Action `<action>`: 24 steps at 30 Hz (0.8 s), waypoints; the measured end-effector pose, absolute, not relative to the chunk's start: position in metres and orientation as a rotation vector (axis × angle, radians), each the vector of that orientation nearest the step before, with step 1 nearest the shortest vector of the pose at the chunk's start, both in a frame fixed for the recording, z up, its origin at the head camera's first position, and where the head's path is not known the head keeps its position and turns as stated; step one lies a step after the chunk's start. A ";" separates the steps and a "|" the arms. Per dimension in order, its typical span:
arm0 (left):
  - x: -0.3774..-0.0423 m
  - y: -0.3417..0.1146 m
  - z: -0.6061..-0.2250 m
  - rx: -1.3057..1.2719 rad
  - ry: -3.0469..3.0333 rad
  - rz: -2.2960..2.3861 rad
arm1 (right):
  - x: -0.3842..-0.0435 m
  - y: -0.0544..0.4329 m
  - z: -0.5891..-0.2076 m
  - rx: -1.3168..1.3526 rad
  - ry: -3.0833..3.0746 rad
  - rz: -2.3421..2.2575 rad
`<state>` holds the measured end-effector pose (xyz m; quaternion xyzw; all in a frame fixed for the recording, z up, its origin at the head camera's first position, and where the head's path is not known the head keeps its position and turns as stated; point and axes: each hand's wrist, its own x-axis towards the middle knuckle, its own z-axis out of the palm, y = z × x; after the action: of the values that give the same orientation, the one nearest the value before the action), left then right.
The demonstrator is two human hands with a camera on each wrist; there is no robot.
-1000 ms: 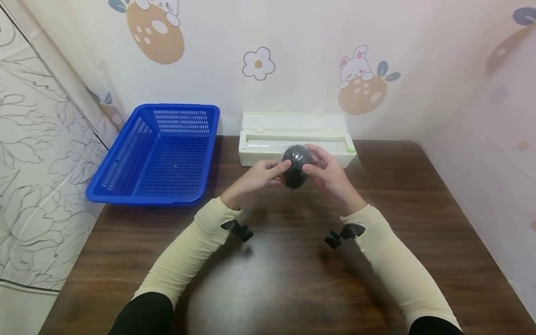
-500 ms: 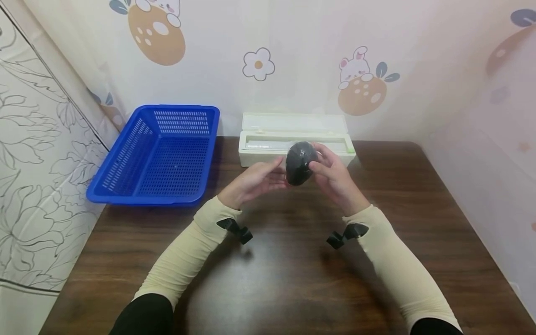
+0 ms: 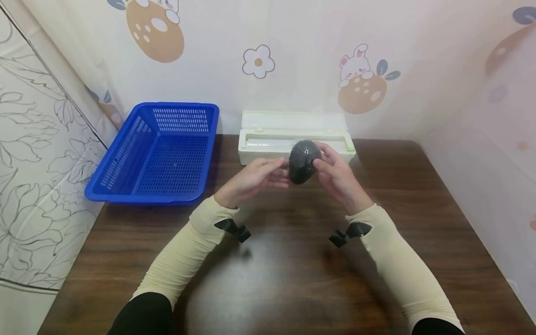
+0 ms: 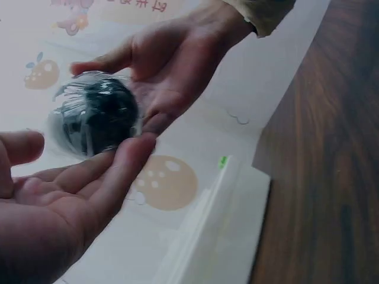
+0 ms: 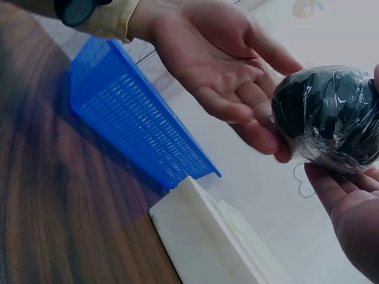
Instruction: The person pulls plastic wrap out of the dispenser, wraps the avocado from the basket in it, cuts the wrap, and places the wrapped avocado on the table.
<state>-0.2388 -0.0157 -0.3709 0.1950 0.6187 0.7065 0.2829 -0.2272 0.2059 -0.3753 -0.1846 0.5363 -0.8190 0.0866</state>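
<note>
A dark, egg-shaped avocado [image 3: 302, 163] wrapped in clear cling film is held up above the table, in front of the white dispenser box. My right hand [image 3: 338, 174] grips it from the right, thumb on the near side and fingers behind. My left hand [image 3: 255, 179] lies to its left with palm turned up and fingers extended, their tips right at the avocado's side. The right wrist view shows the film crumpled and gathered on the underside of the avocado [image 5: 325, 112]. In the left wrist view the left thumb stands away from the avocado [image 4: 98, 115].
Behind the hands stands a white cling film dispenser box [image 3: 251, 156] with its lid raised and a roll inside. A blue perforated basket [image 3: 198, 184] sits at the back left of the brown wooden table [image 3: 268, 279]. A patterned curtain [image 3: 293, 60] hangs behind.
The left thumb and fingers have let go of the avocado and straightened beside it. The right hand has tilted the avocado and shifted it slightly right and up.
</note>
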 end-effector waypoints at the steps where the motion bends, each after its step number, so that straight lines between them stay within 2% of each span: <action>1: -0.239 -0.016 -0.368 0.533 1.678 1.860 | -0.227 0.206 -0.375 -0.546 1.602 -2.440; 5: -0.239 -0.018 -0.363 0.498 1.900 1.754 | -0.226 0.206 -0.372 -0.523 1.611 -2.415; 10: -0.241 -0.018 -0.365 0.539 2.156 1.877 | -0.225 0.205 -0.372 -0.459 1.644 -2.352; 16: -0.242 -0.018 -0.367 0.694 2.240 1.842 | -0.225 0.202 -0.374 -0.461 1.728 -2.257; 24: -0.240 -0.017 -0.368 0.746 2.290 1.785 | -0.226 0.199 -0.374 -0.461 1.795 -2.198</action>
<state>-0.2397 -0.0170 -0.3683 0.2481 0.7620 0.5939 0.0718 -0.2256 0.1990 -0.3741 -0.1591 0.6188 -0.7578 0.1329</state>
